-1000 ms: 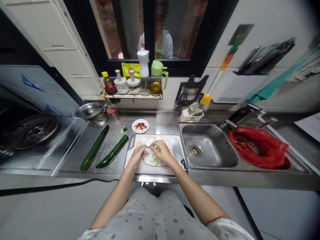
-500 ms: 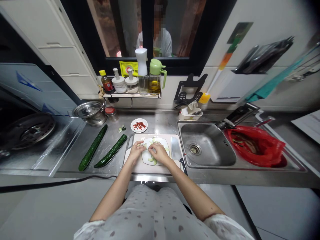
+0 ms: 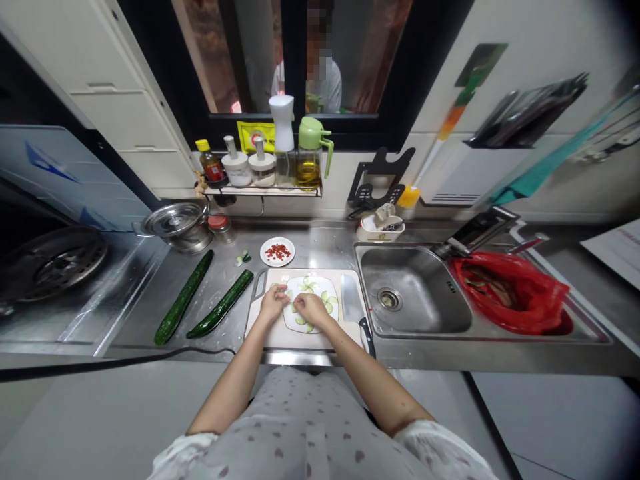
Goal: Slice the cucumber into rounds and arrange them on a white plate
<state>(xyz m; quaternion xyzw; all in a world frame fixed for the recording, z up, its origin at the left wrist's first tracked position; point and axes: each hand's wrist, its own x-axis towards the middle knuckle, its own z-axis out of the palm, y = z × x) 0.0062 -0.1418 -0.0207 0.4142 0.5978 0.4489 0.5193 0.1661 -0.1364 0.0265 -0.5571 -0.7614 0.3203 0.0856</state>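
Both hands are over a white squarish plate (image 3: 325, 283) lying on a pale cutting board (image 3: 273, 339). Thin green-edged cucumber slices (image 3: 329, 303) lie on the plate in small curved clusters. At the plate's left side, my left hand (image 3: 273, 304) has its fingers curled in towards the plate. My right hand (image 3: 312, 309) is over the plate's middle, thumb and fingers pinched together. Whatever the fingertips hold is too small to make out. A cleaver (image 3: 351, 299) with a black handle rests along the board's right side.
Two whole-looking cucumbers (image 3: 220, 305) lie left of the board, near green offcuts (image 3: 243, 258). Behind the board stands a small dish (image 3: 264, 254) of red bits. A sink (image 3: 420, 320) is at right, with a red plastic bag (image 3: 537, 303). A lidded steel pot (image 3: 187, 233) stands back left.
My right hand has moved slightly left and down, uncovering more slices on the plate's right side. My left hand has shifted only a little.
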